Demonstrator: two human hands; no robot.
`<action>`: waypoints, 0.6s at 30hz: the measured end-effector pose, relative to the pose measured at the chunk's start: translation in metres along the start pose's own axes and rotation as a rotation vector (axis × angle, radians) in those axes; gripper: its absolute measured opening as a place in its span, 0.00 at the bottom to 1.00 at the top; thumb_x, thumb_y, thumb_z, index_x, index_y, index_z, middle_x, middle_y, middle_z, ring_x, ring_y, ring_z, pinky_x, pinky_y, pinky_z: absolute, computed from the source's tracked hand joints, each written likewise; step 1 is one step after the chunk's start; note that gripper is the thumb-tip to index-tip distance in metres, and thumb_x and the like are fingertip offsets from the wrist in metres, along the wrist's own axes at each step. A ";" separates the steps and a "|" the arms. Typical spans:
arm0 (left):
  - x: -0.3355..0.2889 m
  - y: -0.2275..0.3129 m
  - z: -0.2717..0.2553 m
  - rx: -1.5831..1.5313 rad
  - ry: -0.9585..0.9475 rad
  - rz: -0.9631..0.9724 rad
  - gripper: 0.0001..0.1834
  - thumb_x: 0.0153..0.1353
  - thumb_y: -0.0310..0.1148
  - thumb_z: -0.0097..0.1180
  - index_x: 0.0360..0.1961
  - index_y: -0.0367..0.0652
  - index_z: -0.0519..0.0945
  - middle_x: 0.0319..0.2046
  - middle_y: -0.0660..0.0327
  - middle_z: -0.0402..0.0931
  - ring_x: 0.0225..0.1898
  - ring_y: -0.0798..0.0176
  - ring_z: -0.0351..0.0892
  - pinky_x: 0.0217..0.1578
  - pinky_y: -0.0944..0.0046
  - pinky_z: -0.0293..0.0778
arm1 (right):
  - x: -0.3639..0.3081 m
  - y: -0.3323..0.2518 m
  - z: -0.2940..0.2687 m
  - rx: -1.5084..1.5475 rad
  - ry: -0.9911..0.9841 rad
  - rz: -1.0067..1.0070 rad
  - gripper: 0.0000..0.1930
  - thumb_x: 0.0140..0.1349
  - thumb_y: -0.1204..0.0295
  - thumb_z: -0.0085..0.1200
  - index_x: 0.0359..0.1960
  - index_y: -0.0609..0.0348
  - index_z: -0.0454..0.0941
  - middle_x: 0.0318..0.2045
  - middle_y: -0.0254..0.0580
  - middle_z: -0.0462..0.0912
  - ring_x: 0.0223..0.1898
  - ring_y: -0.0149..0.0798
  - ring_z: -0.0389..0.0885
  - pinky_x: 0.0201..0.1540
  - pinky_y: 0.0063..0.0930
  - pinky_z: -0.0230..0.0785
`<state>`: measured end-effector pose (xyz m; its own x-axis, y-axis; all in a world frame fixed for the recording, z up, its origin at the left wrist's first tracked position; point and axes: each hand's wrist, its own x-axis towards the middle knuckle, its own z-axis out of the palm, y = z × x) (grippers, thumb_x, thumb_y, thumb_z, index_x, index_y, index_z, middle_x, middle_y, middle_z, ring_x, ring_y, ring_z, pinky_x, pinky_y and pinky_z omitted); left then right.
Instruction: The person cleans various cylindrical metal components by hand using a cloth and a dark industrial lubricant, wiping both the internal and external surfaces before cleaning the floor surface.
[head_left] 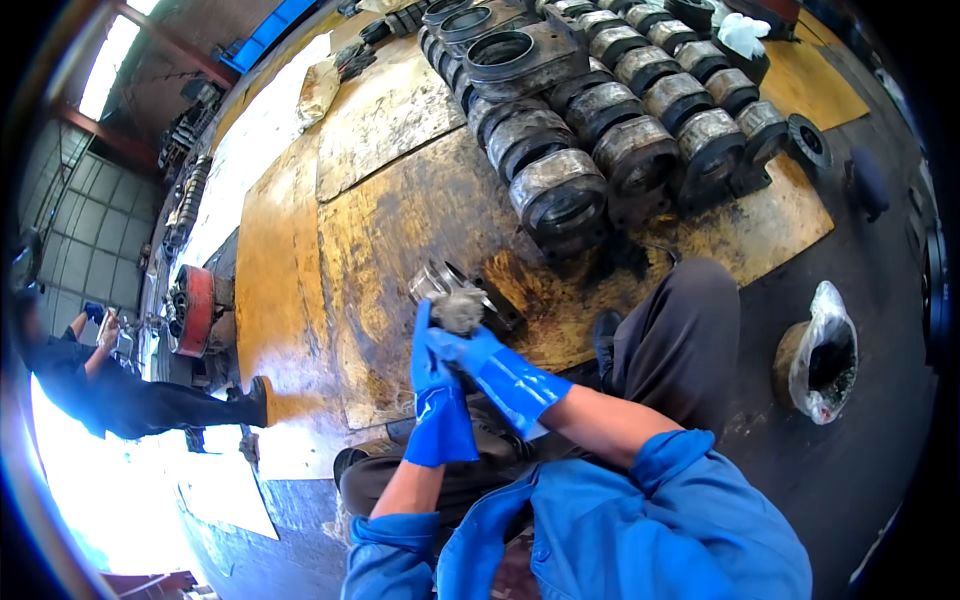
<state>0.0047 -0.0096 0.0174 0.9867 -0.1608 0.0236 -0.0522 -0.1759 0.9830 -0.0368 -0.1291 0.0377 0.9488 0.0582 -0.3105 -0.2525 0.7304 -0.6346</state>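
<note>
Touching the right grip point(472, 352), a grey wad point(458, 311) sits just beyond.

Near the centre of the frame, a grey wad point(457, 312) is held between the left hand point(433, 368) and the right hand point(480, 354), both covered by blue gloves. Just beyond it, a shiny metal part point(431, 281) is seen on stained boards point(385, 240). At upper right, dark metal cylinders point(557, 183) are lined up in rows. At right, a plastic-lined container point(787, 362) is seen; at far left, a co-worker point(95, 385) in dark clothing.
</note>
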 end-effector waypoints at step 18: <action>0.144 -0.082 0.001 -0.744 0.151 -0.174 0.17 0.77 0.43 0.49 0.42 0.39 0.81 0.38 0.58 0.81 0.36 0.61 0.81 0.40 0.58 0.82 | 0.131 -0.022 -0.061 -1.262 0.135 -0.719 0.32 0.52 0.69 0.66 0.62 0.40 0.78 0.62 0.46 0.79 0.65 0.55 0.75 0.66 0.47 0.69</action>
<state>0.1506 -0.0196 -0.0603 0.9843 -0.0467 -0.1701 0.1694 0.5201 0.8371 0.0814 -0.1787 -0.0323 0.9328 -0.1698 0.3179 0.1961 -0.5010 -0.8430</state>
